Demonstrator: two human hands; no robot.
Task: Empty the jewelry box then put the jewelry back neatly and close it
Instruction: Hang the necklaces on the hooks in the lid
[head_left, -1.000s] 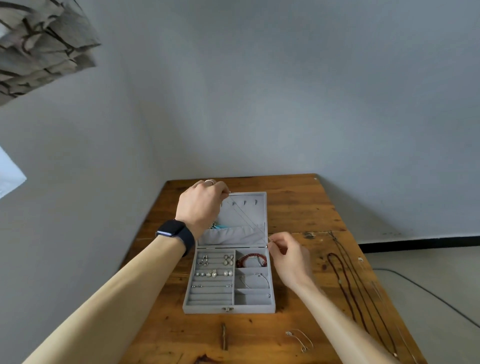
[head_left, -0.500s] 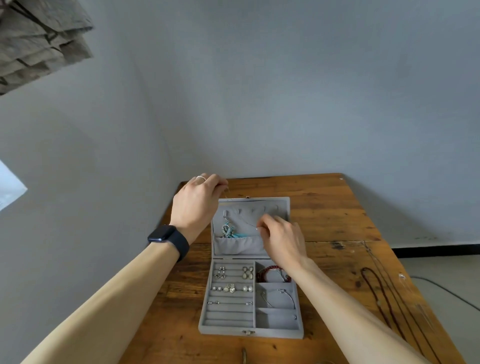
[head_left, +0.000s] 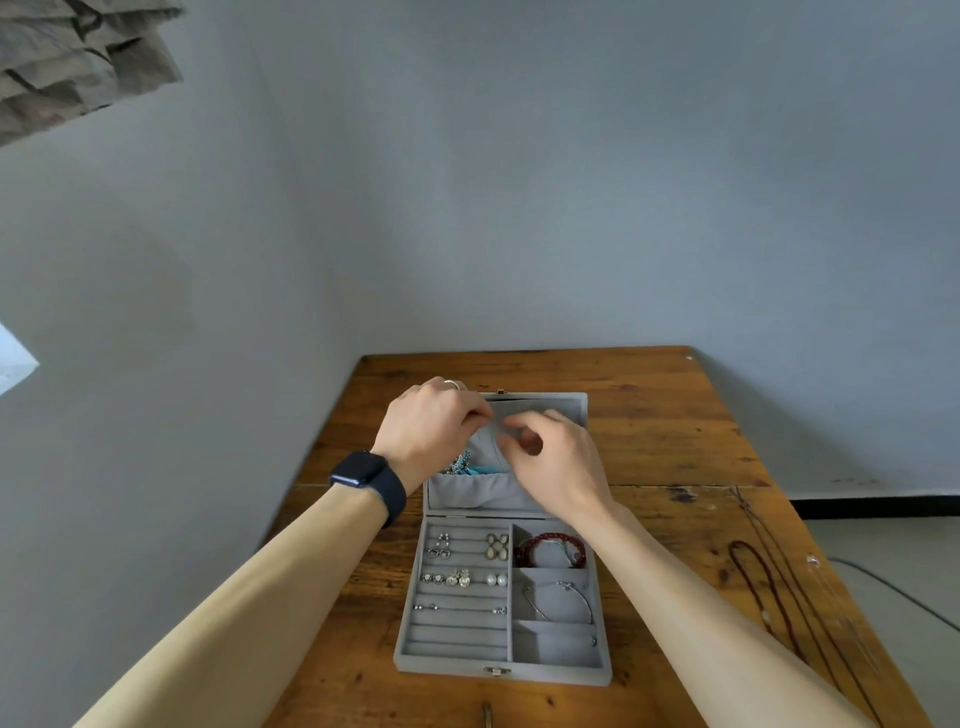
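Grey velvet jewelry box (head_left: 452, 662) sits open, its lid (head_left: 569, 410) tipped back. Earrings (head_left: 462, 578) line the left slotted rows. On the right, a red bead bracelet (head_left: 540, 541) fills the far compartment and a silver bangle (head_left: 566, 600) the middle one. A fine chain (head_left: 491, 441) drapes inside the lid above a blue beaded piece (head_left: 461, 464). Dark cord necklaces (head_left: 763, 587) lie outside, well to the right.

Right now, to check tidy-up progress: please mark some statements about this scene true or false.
1. The grey velvet jewelry box lies open. True.
2. The red beaded bracelet lies on the brown wooden table. False: it sits in the box's far right compartment.
3. The left hand and right hand pinch a thin silver chain at the lid. True.
4. The dark cord necklace is in the box. False: it lies on the table, beside it.
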